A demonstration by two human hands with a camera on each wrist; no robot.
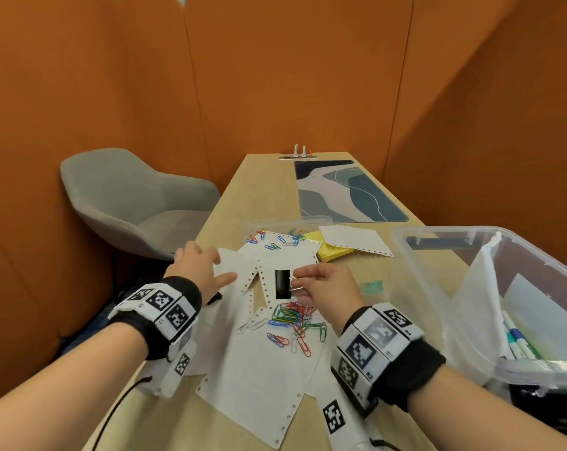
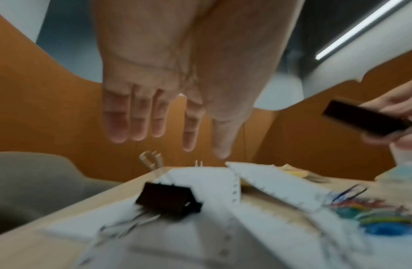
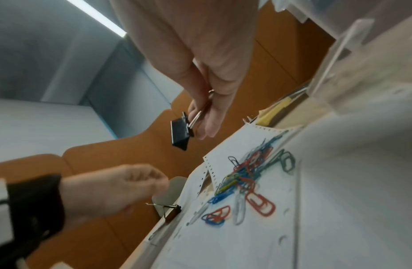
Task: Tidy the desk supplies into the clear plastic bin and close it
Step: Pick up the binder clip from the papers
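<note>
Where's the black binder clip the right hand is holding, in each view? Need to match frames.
Head: held binder clip at centre, over the perforated paper, pinched by the right hand.
Left wrist: far right edge, mid-height.
Right wrist: centre, below the fingers.
Shared landmark: coloured paper clip pile.

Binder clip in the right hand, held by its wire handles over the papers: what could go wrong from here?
1. The right hand pinches only the wire handles of the binder clip; it may swing or slip and drop onto the paper clips.
2. A second binder clip lies under the left hand, easy to overlook.
3. Lifting the papers could scatter the loose paper clips away from the bin.
</note>
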